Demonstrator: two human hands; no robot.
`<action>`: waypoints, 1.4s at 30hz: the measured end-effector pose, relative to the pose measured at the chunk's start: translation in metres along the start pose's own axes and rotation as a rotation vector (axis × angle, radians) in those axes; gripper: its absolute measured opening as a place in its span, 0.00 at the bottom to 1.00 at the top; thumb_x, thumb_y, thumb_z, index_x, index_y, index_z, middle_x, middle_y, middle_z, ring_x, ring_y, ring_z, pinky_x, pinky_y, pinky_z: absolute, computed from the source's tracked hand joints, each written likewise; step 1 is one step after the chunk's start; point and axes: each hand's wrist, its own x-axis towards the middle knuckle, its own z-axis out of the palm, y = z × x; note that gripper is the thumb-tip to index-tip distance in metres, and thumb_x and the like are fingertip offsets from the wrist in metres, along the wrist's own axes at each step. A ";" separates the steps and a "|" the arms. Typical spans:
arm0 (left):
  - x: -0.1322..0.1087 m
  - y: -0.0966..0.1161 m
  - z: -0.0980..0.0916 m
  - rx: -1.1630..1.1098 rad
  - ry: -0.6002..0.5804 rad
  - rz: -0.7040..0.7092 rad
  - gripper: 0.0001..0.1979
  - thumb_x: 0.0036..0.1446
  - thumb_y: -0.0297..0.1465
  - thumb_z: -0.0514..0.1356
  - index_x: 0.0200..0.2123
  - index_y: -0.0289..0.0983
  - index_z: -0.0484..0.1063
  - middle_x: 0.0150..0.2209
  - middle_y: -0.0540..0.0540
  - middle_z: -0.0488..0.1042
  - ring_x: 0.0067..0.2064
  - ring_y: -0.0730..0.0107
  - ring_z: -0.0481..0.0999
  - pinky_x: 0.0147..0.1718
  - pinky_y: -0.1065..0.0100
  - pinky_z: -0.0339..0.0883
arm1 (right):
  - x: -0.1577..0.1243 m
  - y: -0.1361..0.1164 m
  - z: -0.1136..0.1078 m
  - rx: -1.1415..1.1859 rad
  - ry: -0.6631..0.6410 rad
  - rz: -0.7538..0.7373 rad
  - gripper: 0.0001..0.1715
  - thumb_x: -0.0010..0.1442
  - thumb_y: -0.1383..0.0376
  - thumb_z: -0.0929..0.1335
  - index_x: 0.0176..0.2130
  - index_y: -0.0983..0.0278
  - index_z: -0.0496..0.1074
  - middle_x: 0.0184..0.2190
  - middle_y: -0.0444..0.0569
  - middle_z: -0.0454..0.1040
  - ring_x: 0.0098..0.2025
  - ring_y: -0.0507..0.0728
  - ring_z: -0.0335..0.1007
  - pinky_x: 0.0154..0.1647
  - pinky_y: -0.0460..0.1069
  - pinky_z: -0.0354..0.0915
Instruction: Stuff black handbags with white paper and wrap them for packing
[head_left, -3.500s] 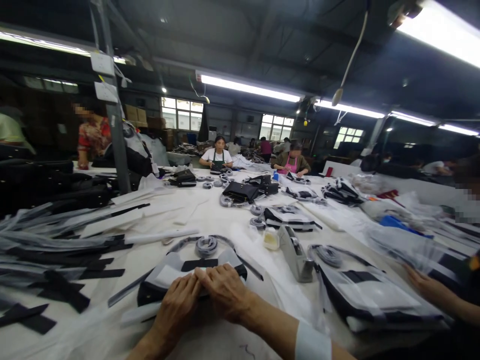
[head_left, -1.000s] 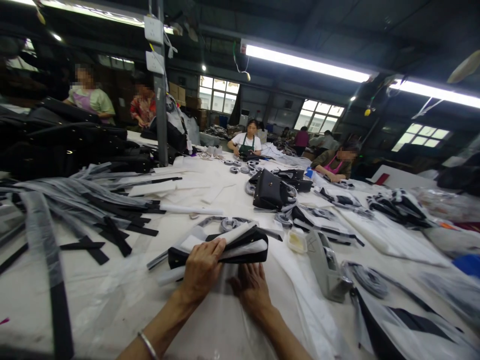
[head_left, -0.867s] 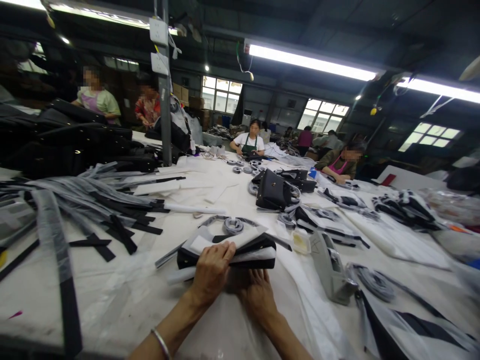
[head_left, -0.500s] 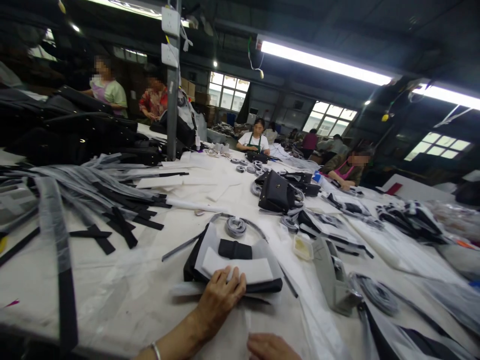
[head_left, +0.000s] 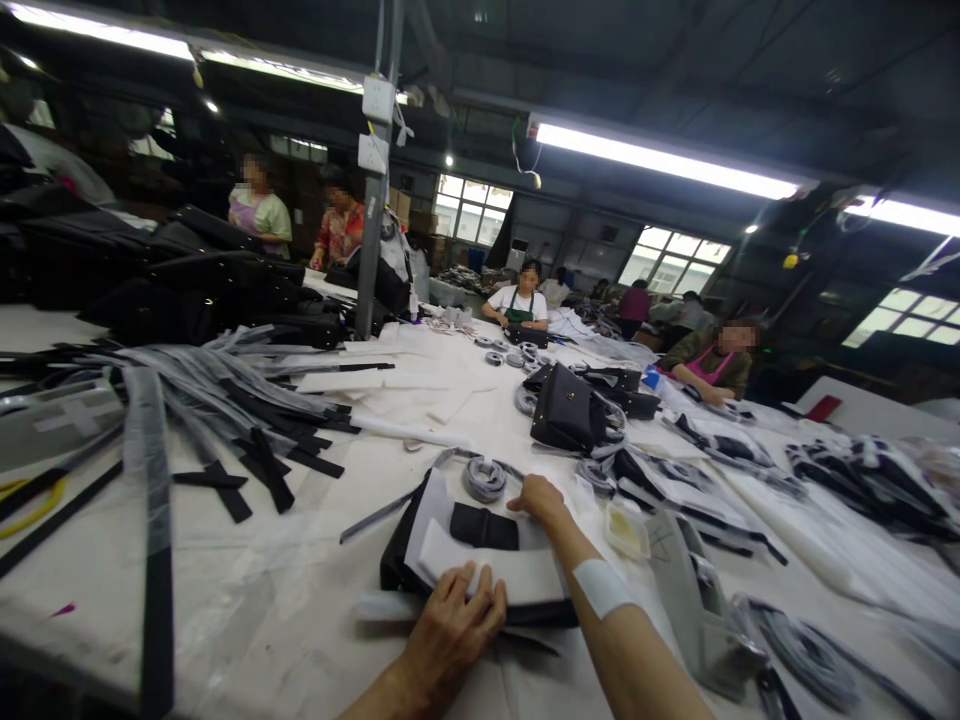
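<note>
Black bag near tub of yellowish matter

Windows glow — a tube light overhead.

a grey pole carries two white socket boxes, one above the other. left of it, a person in a red patterned top is near a person in a pale top. a tube light glows overhead; windows line the far wall.
</note>
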 end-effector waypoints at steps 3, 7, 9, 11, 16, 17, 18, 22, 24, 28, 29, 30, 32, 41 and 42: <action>-0.003 0.000 0.002 -0.007 -0.009 -0.010 0.16 0.71 0.30 0.47 0.53 0.41 0.71 0.51 0.46 0.75 0.52 0.59 0.72 0.53 0.58 0.60 | 0.013 0.003 0.016 0.025 -0.049 0.064 0.18 0.66 0.55 0.69 0.49 0.65 0.72 0.46 0.50 0.75 0.44 0.57 0.74 0.45 0.57 0.73; -0.005 -0.001 0.001 -0.010 -0.025 -0.009 0.16 0.71 0.31 0.47 0.55 0.42 0.71 0.52 0.46 0.74 0.53 0.58 0.71 0.54 0.58 0.60 | 0.017 0.014 0.030 0.087 -0.069 0.112 0.16 0.65 0.56 0.69 0.47 0.66 0.72 0.44 0.49 0.75 0.43 0.57 0.74 0.44 0.56 0.73; -0.005 -0.002 0.000 0.000 -0.048 0.001 0.17 0.72 0.32 0.47 0.57 0.43 0.69 0.52 0.45 0.74 0.52 0.58 0.72 0.53 0.57 0.60 | 0.016 0.020 0.032 0.142 -0.054 0.096 0.14 0.65 0.56 0.70 0.41 0.66 0.73 0.39 0.47 0.76 0.39 0.55 0.74 0.43 0.55 0.72; -0.006 -0.002 -0.001 0.005 -0.087 0.018 0.18 0.71 0.32 0.48 0.61 0.45 0.66 0.53 0.45 0.73 0.52 0.58 0.72 0.53 0.57 0.61 | 0.014 0.027 0.032 0.221 -0.007 0.040 0.13 0.63 0.57 0.71 0.35 0.66 0.73 0.32 0.44 0.76 0.35 0.54 0.74 0.40 0.52 0.71; -0.007 0.000 -0.001 -0.027 -0.121 -0.012 0.19 0.71 0.32 0.50 0.62 0.46 0.65 0.53 0.44 0.72 0.53 0.56 0.71 0.53 0.56 0.61 | -0.013 0.039 0.028 0.445 0.189 -0.160 0.12 0.57 0.58 0.69 0.28 0.63 0.71 0.25 0.44 0.75 0.31 0.56 0.73 0.31 0.47 0.66; -0.007 0.000 -0.002 -0.036 -0.128 -0.012 0.19 0.70 0.32 0.51 0.62 0.46 0.65 0.53 0.43 0.72 0.54 0.56 0.71 0.53 0.56 0.61 | -0.022 0.042 0.028 0.478 0.218 -0.202 0.12 0.57 0.58 0.68 0.28 0.63 0.71 0.25 0.44 0.75 0.30 0.56 0.73 0.31 0.48 0.66; -0.006 0.000 -0.003 -0.047 -0.144 -0.011 0.19 0.70 0.32 0.51 0.61 0.46 0.65 0.53 0.43 0.72 0.54 0.56 0.71 0.53 0.55 0.61 | -0.032 0.044 0.029 0.504 0.241 -0.244 0.12 0.57 0.57 0.68 0.28 0.62 0.71 0.25 0.44 0.76 0.30 0.56 0.73 0.31 0.48 0.67; 0.000 0.000 -0.013 -0.121 -0.262 -0.042 0.20 0.67 0.37 0.57 0.60 0.47 0.65 0.55 0.45 0.72 0.55 0.55 0.70 0.54 0.55 0.61 | -0.076 0.055 0.033 0.545 0.330 -0.375 0.11 0.58 0.56 0.67 0.32 0.60 0.75 0.33 0.49 0.79 0.41 0.61 0.75 0.45 0.54 0.70; 0.005 0.001 -0.019 -0.169 -0.343 -0.065 0.23 0.63 0.43 0.61 0.60 0.47 0.65 0.55 0.43 0.72 0.55 0.53 0.70 0.54 0.53 0.61 | -0.096 0.062 0.034 0.520 0.358 -0.455 0.10 0.60 0.57 0.67 0.34 0.58 0.76 0.36 0.49 0.80 0.43 0.62 0.75 0.54 0.59 0.67; 0.017 0.005 -0.021 -0.190 -0.435 -0.067 0.20 0.63 0.40 0.62 0.56 0.43 0.69 0.52 0.40 0.73 0.55 0.52 0.71 0.55 0.48 0.60 | -0.129 0.068 0.034 0.271 0.386 -0.726 0.11 0.65 0.65 0.63 0.36 0.57 0.75 0.35 0.46 0.80 0.39 0.56 0.76 0.62 0.60 0.61; 0.020 0.007 -0.020 -0.199 -0.446 -0.057 0.17 0.63 0.38 0.62 0.53 0.40 0.71 0.50 0.40 0.74 0.55 0.52 0.71 0.56 0.48 0.60 | -0.136 0.067 0.035 0.201 0.395 -0.772 0.13 0.65 0.68 0.62 0.37 0.57 0.75 0.36 0.46 0.80 0.40 0.56 0.76 0.63 0.60 0.61; 0.024 0.008 -0.018 -0.221 -0.457 -0.048 0.14 0.63 0.37 0.62 0.49 0.38 0.73 0.48 0.40 0.75 0.55 0.51 0.71 0.56 0.47 0.60 | -0.142 0.065 0.036 0.150 0.406 -0.796 0.14 0.64 0.71 0.61 0.39 0.58 0.75 0.38 0.46 0.80 0.43 0.56 0.75 0.63 0.60 0.61; 0.031 0.011 -0.015 -0.307 -0.468 -0.044 0.09 0.62 0.35 0.63 0.41 0.35 0.75 0.45 0.39 0.75 0.55 0.50 0.70 0.56 0.49 0.62 | -0.153 0.060 0.041 0.087 0.425 -0.810 0.17 0.64 0.73 0.60 0.41 0.60 0.75 0.41 0.48 0.79 0.47 0.57 0.75 0.64 0.61 0.60; 0.030 0.008 -0.014 -0.530 -0.397 -0.181 0.17 0.57 0.25 0.63 0.49 0.36 0.65 0.50 0.41 0.72 0.50 0.60 0.75 0.48 0.60 0.72 | -0.173 0.059 0.053 0.091 0.456 -0.792 0.21 0.66 0.73 0.60 0.53 0.60 0.73 0.49 0.51 0.78 0.55 0.59 0.71 0.62 0.60 0.64; 0.029 0.008 -0.015 -0.552 -0.369 -0.216 0.20 0.57 0.25 0.63 0.52 0.36 0.63 0.53 0.39 0.70 0.52 0.59 0.74 0.49 0.60 0.72 | -0.174 0.059 0.049 0.113 0.434 -0.792 0.21 0.66 0.73 0.61 0.52 0.60 0.74 0.49 0.51 0.78 0.55 0.60 0.72 0.62 0.60 0.65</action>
